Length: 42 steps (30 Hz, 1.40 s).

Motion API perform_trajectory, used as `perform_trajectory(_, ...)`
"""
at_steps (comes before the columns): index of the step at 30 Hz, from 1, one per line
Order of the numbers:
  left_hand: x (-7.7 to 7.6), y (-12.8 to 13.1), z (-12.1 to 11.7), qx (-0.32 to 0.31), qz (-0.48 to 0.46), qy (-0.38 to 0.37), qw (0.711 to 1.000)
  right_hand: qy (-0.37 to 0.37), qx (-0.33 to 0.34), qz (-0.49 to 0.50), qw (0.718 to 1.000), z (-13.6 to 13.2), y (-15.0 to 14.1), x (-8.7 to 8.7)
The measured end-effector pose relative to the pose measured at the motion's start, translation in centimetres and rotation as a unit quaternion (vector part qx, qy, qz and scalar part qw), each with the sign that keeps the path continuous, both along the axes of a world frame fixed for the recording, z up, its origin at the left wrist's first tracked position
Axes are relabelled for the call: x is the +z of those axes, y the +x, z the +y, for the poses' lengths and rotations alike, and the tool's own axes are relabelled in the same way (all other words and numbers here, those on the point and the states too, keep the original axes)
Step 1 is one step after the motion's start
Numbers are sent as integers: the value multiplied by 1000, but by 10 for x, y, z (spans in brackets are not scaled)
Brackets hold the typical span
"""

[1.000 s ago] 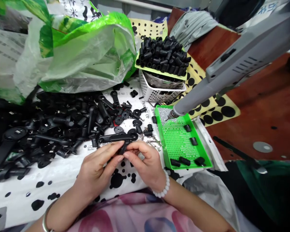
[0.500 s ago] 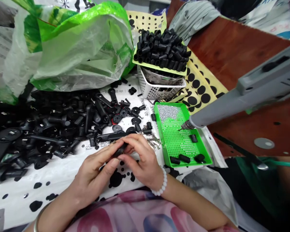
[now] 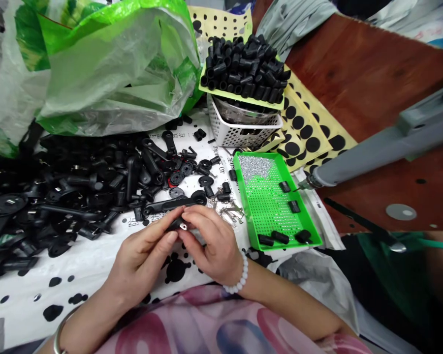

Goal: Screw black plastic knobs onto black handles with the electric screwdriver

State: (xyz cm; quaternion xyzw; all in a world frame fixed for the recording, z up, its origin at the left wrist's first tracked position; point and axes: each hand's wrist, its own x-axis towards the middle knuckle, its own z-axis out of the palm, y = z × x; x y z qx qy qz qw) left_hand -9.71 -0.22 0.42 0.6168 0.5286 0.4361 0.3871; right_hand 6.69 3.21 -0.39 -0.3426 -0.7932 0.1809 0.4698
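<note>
My left hand (image 3: pixel 143 260) pinches a small black plastic part (image 3: pixel 175 224) between thumb and fingers. A bit of bright metal (image 3: pixel 183 226) shows at that part's right end. Closed around this same end is my right hand (image 3: pixel 212 243), its fingertips meeting those of the left. Fingers hide most of the held part. Just beyond the hands lie a long black crank arm (image 3: pixel 170 205) and several loose metal clips (image 3: pixel 232 214). A large heap of black plastic parts (image 3: pixel 84 182) covers the table's left side.
Right of my hands, a green tray (image 3: pixel 246 209) holds tiny silvery pieces and several black sleeves (image 3: pixel 280 237). A grey powered screwdriver (image 3: pixel 354 162) points over its right edge. Behind stand a white basket (image 3: pixel 229 132), piled black sleeves (image 3: pixel 247 69) and a green-and-clear plastic bag (image 3: pixel 114 78).
The screwdriver's tip has swung right, from over the tray's middle to its right edge, uncovering another black sleeve. The held part's metal end now shows. Both hands stay together.
</note>
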Motion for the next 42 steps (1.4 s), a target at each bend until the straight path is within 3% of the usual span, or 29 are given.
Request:
perform_trajectory(6, 5, 2, 0, 24, 13, 45, 999, -99, 1, 56, 993, -1, 0, 4)
perform_trajectory(12, 6, 9, -2, 49, -90, -4, 995, -87, 26, 63, 994, -2, 2, 5)
perform_trajectory(14, 7, 10, -2, 63, -83, 9, 995, -139, 40, 96, 985, -2, 1, 3)
perform_trajectory(17, 10, 12, -2, 71, -34, 45, 996, -276, 75, 148, 947, -4, 0, 0)
perform_trajectory(19, 11, 13, -2, 65, -11, 61, 996, -300, 80, 157, 937, -5, 0, -2)
perform_trajectory(27, 8, 14, 2, 42, -8, 86, 995, -151, 49, 135, 978, -5, 1, -4)
perform_trajectory(32, 7, 12, 2, 32, -30, 76, 996, -172, 60, 141, 973, -3, 4, 1)
perform_trajectory(37, 9, 10, 4, -2, -73, 35, 997, -82, 56, 94, 991, -4, 8, 2)
perform_trajectory(42, 14, 13, 9, -10, -126, 11, 992, -93, 38, 114, 988, -4, 9, 2)
